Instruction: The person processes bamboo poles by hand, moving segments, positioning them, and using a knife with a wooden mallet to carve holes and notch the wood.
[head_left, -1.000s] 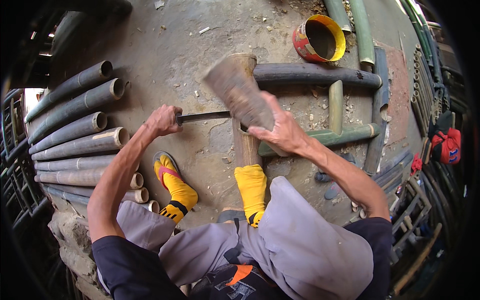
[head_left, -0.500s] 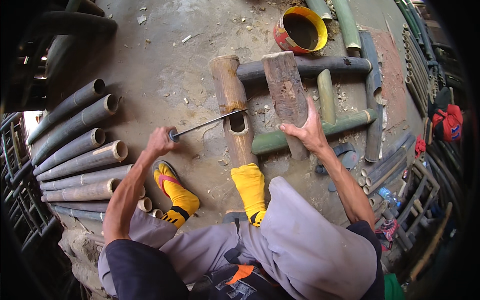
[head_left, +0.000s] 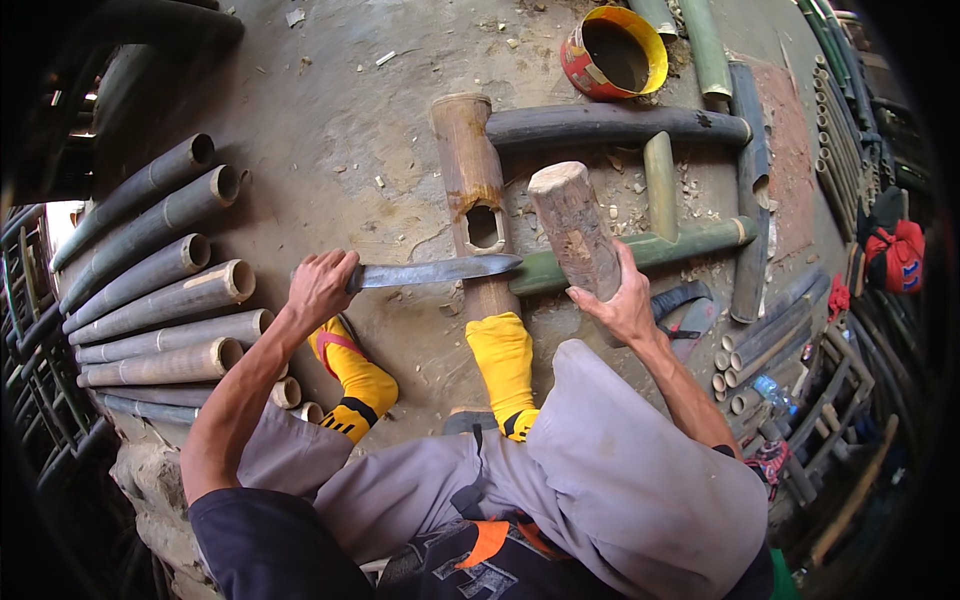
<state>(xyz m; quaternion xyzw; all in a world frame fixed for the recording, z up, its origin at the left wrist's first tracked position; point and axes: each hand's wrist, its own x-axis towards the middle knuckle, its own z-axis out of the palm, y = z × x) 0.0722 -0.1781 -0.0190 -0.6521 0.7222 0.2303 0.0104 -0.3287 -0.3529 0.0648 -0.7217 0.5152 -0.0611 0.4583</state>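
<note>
My left hand (head_left: pixel 322 288) is closed round the handle of a large knife (head_left: pixel 435 271). Its flat blade points right, and the tip passes over a thick brown bamboo pole (head_left: pixel 467 165) below a squarish hole (head_left: pixel 484 228) cut in its wall. In my right hand (head_left: pixel 622 305) is a stout wooden log (head_left: pixel 575 225), gripped near its lower end and raised over the green bamboo rail (head_left: pixel 655 254). My yellow-socked foot (head_left: pixel 500 355) rests on the near end of the brown pole. The pole lies against a bamboo frame with a dark rail (head_left: pixel 610 124).
A yellow-and-red bucket (head_left: pixel 655 65) of dark liquid stands beyond the frame. Cut bamboo poles (head_left: pixel 165 290) lie stacked on the left, with shorter pieces (head_left: pixel 770 335) at right. A sandal (head_left: pixel 692 322) sits behind my right hand. Chips litter the floor (head_left: pixel 340 150).
My left hand has drawn the knife out of the hole's edge and toward me, turning the blade's flat side up. The log in my right hand has tilted and come nearer.
</note>
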